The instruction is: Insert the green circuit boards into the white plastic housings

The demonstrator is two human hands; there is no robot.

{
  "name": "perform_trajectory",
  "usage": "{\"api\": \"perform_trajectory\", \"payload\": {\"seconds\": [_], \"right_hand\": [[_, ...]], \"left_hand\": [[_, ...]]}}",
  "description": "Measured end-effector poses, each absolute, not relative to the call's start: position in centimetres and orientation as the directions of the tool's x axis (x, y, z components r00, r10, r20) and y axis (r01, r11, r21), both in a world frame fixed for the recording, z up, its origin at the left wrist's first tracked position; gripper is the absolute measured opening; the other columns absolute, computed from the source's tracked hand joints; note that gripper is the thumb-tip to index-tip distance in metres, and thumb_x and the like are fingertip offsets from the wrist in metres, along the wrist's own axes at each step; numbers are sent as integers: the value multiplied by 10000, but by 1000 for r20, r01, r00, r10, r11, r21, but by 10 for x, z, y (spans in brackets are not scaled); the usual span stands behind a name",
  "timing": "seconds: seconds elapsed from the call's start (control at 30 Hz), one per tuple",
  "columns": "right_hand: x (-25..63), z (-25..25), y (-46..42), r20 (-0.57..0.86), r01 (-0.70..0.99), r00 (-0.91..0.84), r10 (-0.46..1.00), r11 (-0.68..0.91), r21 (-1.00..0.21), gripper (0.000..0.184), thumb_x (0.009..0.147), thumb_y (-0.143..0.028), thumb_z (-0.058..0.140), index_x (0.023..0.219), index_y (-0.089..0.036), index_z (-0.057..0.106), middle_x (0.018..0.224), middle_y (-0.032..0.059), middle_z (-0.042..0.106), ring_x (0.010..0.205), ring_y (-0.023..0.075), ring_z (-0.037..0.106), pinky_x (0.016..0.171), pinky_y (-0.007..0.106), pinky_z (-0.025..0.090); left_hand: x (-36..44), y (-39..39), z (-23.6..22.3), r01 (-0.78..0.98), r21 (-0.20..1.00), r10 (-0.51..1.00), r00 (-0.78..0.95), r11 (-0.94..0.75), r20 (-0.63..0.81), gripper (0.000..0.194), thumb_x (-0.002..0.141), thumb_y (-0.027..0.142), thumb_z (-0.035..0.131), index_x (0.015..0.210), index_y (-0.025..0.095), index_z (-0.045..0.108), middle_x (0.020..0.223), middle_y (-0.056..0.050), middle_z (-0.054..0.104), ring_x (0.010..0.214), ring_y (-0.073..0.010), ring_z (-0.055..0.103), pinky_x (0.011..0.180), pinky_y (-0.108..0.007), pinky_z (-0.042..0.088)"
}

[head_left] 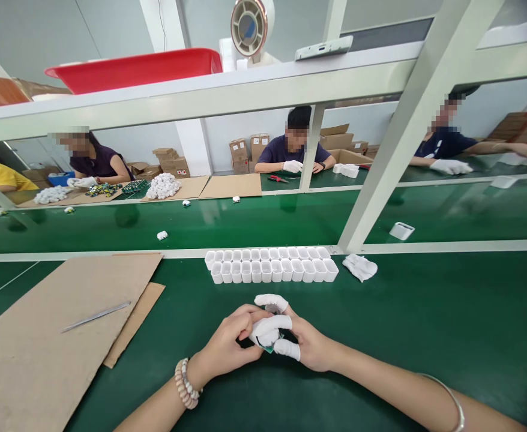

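Between my hands is a small white plastic part with a green circuit board edge (269, 348) showing below; fingers hide most of it. From the left, my left hand (231, 336) grips it with bare, bent fingers. My right hand (306, 342) closes on it from the other side, white finger cots covering several fingertips. Just beyond my hands stand two rows of small white open-topped housings (272, 271), side by side on the green tabletop (425, 336).
A crumpled white glove (359, 267) lies right of the housings. Tweezers (96, 317) rest on a cardboard sheet (33, 336) at left. Behind a metal post (407, 132), a green conveyor belt (263, 222) carries scattered white parts. Several co-workers sit beyond it.
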State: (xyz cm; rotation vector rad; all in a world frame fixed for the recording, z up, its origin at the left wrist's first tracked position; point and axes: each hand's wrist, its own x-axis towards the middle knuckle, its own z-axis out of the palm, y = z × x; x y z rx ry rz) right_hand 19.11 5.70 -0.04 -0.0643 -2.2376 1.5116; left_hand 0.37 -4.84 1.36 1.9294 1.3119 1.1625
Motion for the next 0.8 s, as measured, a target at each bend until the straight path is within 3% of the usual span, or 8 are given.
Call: {"api": "perform_trajectory", "payload": {"seconds": [0.1, 0.17, 0.23, 0.3, 0.47, 0.63, 0.8], "right_hand": [[189, -12, 58, 324, -193, -877, 354, 358, -913, 417, 906, -403, 590, 1305, -293, 539, 1514, 96, 223, 1399, 262, 269, 1129, 472, 262], [187, -16, 60, 306, -204, -872, 382, 285, -937, 669, 866, -439, 643, 1456, -322, 349, 1527, 109, 226, 1414, 268, 241, 1144, 492, 212], [184, -16, 62, 248, -205, -894, 373, 152, -967, 887, 822, -464, 691, 1521, -320, 164, 1485, 130, 315, 1375, 263, 316, 1132, 494, 227], [183, -12, 62, 180, -189, -933, 311, 3, -982, 981, 808, -477, 703, 1533, -305, 65, 1394, 133, 434, 1265, 249, 447, 1076, 478, 314], [183, -4, 59, 129, -159, -968, 215, -128, -979, 954, 783, -411, 742, 1524, -277, 156, 1300, 115, 515, 1121, 226, 527, 965, 413, 405], [184, 0, 56, 136, -173, -951, 278, -112, -979, 833, 753, -330, 769, 1451, -272, 317, 1314, 105, 509, 1166, 242, 513, 996, 426, 381], [183, 2, 54, 141, -181, -934, 329, -95, -979, 706, 734, -320, 777, 1342, -252, 426, 1208, 75, 545, 1076, 215, 544, 905, 364, 428]], "left_hand": [[2, -47, 15, 467, 802, 926, 126, -373, 357, 384, 733, 64, 557, 683, 228, 213, 1125, -92, 639, 976, -188, 619, 722, -276, 476], [1, -47, 15, 486, 785, 921, 140, -384, 364, 385, 749, 65, 559, 689, 229, 216, 1160, -95, 640, 996, -190, 615, 733, -285, 474], [2, -47, 16, 514, 741, 899, 180, -432, 399, 385, 771, 67, 561, 692, 228, 221, 1198, -85, 645, 1047, -199, 595, 777, -307, 471], [3, -47, 16, 560, 663, 859, 215, -498, 464, 388, 790, 70, 558, 690, 226, 217, 1193, -67, 660, 1050, -202, 588, 801, -334, 460], [6, -48, 20, 615, 521, 787, 302, -592, 538, 380, 812, 58, 533, 690, 225, 214, 1210, -62, 666, 1054, -202, 603, 828, -375, 435], [7, -49, 22, 605, 506, 772, 329, -615, 544, 394, 817, 49, 525, 693, 223, 193, 1256, -60, 648, 1104, -207, 603, 840, -383, 432], [7, -48, 21, 595, 507, 762, 319, -624, 563, 395, 817, 46, 530, 690, 226, 202, 1254, -68, 651, 1142, -210, 588, 864, -382, 443]]}}
